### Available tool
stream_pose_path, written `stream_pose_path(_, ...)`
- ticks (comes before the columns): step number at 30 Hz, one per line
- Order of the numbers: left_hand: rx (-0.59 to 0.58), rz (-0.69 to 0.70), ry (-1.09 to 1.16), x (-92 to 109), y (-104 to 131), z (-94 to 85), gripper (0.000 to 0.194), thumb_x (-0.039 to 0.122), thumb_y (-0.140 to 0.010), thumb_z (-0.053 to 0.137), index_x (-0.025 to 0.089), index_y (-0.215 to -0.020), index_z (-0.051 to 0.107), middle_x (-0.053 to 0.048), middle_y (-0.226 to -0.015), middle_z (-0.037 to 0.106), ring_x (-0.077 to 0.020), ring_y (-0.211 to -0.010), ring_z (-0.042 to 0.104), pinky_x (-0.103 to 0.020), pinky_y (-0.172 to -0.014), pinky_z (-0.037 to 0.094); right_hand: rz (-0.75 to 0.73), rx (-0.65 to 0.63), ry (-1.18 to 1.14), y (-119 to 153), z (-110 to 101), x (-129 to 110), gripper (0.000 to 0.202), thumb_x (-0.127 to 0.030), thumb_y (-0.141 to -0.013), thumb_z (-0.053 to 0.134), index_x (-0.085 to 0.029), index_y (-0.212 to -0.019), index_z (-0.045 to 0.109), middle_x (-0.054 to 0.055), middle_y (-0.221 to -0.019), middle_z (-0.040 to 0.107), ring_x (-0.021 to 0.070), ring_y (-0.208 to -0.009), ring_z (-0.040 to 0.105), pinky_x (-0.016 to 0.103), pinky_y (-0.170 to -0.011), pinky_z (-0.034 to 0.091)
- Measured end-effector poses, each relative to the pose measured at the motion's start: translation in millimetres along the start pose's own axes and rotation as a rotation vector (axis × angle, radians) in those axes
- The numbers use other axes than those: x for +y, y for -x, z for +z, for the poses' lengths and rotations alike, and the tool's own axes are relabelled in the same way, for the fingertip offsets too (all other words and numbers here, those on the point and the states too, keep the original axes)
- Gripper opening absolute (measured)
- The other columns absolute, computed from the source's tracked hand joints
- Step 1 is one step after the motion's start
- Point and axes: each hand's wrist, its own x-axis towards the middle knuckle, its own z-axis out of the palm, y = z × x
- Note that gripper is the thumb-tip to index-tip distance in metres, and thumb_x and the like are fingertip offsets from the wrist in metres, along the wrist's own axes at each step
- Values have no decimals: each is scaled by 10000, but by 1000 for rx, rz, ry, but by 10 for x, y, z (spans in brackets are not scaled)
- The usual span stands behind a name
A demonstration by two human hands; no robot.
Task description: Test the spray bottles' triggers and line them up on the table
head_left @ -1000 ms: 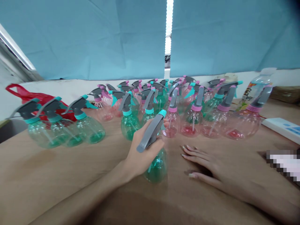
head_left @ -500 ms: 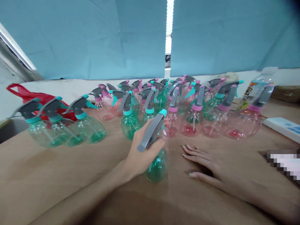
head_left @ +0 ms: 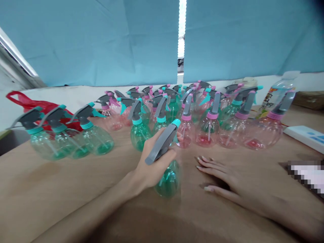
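My left hand [head_left: 153, 165] is wrapped round the neck of a green spray bottle [head_left: 167, 182] at the middle front. The bottle's grey trigger head with a turquoise nozzle shows above my fingers; its neck is hidden by the hand. My right hand [head_left: 222, 182] lies palm down on the brown table [head_left: 192, 216], fingers stretched out, touching no bottle. Just beyond the hands stand a green spray bottle [head_left: 140, 135] with a turquoise collar and a pink spray bottle [head_left: 186, 135] with a pink collar.
Several green and pink spray bottles crowd the back. Three green ones, one being this bottle [head_left: 98, 140], stand at left before a red plastic bag [head_left: 48, 108]. A labelled clear bottle [head_left: 277, 92], a white box [head_left: 307, 136] and a pixelated patch are at right.
My left hand and the bottle in it sit very slightly further left. My right hand stays where it was, flat on the table.
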Motion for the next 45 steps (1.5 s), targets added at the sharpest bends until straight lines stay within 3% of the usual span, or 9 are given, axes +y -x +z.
stream_pose_path(6, -16, 29, -20, 20, 5, -38, 109, 200, -712, 497, 212, -807, 549, 35, -675, 512, -131, -580, 446, -263, -543, 371, 26, 2, -11, -3, -13, -16, 575, -555, -876, 488, -259, -1368, 461, 40, -1483, 360, 273, -1357, 316, 500, -1112, 272)
stream_pose_path(17, -10, 23, 17, 4, 7, -14, 62, 197, -726, 507, 222, -782, 515, 31, -693, 511, -151, -651, 496, -279, -590, 386, 25, 5, -16, 1, 0, -4, 582, -552, -876, 496, -263, -1379, 445, 36, -1486, 360, 264, -1358, 317, 483, -1114, 276)
stream_pose_path(25, 53, -9, -26, -58, 56, 53, 243, 180, -779, 494, 269, -998, 550, 30, -735, 540, -146, -621, 491, -289, -617, 419, 10, 5, -4, 12, -3, 0, 584, -546, -884, 486, -271, -1395, 417, 33, -1494, 342, 260, -1360, 311, 484, -1114, 273)
stream_pose_path(30, 12, 3, 3, -63, 47, 51, 426, 190, -812, 501, 300, -1223, 499, 17, -809, 597, -137, -608, 500, -278, -599, 427, -9, 36, -16, 12, 19, 21, 568, -533, -881, 502, -286, -1387, 427, 37, -1488, 355, 271, -1354, 323, 503, -1108, 272)
stream_pose_path(36, 0, 6, 26, -57, 37, 44, 472, 182, -804, 516, 291, -1262, 490, 13, -834, 638, -133, -607, 537, -266, -563, 422, 17, 0, 10, -2, -11, -10, 585, -555, -879, 486, -265, -1385, 433, 38, -1488, 354, 263, -1356, 321, 492, -1113, 270)
stream_pose_path(41, -8, 20, 60, -70, 30, 56, 533, 131, -778, 497, 287, -1288, 486, -35, -1108, 657, -186, -831, 620, -304, -696, 497, 9, 1, -4, 2, -6, -2, 582, -546, -882, 489, -263, -1387, 430, 35, -1492, 348, 258, -1361, 311, 481, -1116, 269)
stream_pose_path(45, -12, 26, 70, -73, 18, 72, 545, 121, -755, 489, 249, -1284, 495, -42, -1184, 640, -193, -902, 631, -308, -745, 515, -2, 12, -6, 5, 16, 34, 572, -535, -884, 495, -279, -1390, 423, 26, -1494, 346, 257, -1364, 304, 475, -1116, 274)
